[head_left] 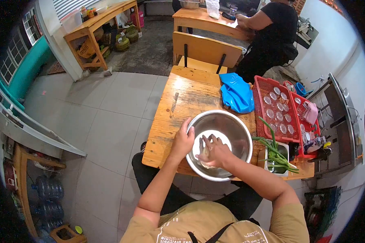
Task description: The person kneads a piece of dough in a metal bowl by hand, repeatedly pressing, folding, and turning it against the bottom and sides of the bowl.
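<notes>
A large stainless steel bowl stands at the front edge of the wooden table. My left hand grips its left rim, the thumb to the inside. Down in the bowl, my right hand has its fingers spread over a white layer at the bottom, which looks like flour. A pale lump, perhaps dough, shows beside and beneath the palm; the hand covers part of it.
Right of the bowl, green onions lie over a metal container. Behind it are red baskets with several clear lidded cups. A blue plastic bag lies on the table. A person in black is at the far table.
</notes>
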A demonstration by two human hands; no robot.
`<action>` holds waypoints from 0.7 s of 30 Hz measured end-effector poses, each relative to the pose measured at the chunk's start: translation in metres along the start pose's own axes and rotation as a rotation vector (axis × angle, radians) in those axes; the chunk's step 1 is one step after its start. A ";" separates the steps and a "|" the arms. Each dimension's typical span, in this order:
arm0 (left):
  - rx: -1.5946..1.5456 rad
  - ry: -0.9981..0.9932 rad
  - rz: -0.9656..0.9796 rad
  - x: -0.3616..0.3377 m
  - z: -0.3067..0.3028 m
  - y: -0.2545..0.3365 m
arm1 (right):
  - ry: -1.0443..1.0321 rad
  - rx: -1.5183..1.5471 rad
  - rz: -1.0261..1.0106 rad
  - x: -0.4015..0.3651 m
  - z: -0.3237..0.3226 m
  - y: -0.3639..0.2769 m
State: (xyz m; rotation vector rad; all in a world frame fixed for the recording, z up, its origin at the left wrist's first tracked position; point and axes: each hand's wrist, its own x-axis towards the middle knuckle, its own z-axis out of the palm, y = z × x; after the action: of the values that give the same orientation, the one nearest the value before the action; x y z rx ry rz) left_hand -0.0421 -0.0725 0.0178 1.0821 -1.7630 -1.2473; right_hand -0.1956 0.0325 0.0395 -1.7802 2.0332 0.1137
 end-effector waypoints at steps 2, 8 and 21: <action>0.031 -0.022 -0.010 0.002 -0.002 0.005 | 0.053 -0.116 -0.126 -0.012 0.003 0.000; 0.126 -0.085 -0.036 -0.001 -0.004 0.011 | 0.176 -0.058 -0.311 -0.013 0.014 0.023; 0.099 0.035 0.062 -0.008 0.000 -0.005 | 0.718 0.210 -0.318 -0.027 -0.035 0.013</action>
State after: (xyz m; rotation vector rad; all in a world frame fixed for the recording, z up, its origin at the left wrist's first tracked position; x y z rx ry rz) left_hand -0.0379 -0.0655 0.0120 1.0899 -1.8346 -1.1073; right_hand -0.2156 0.0475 0.0781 -2.1659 2.0375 -0.9176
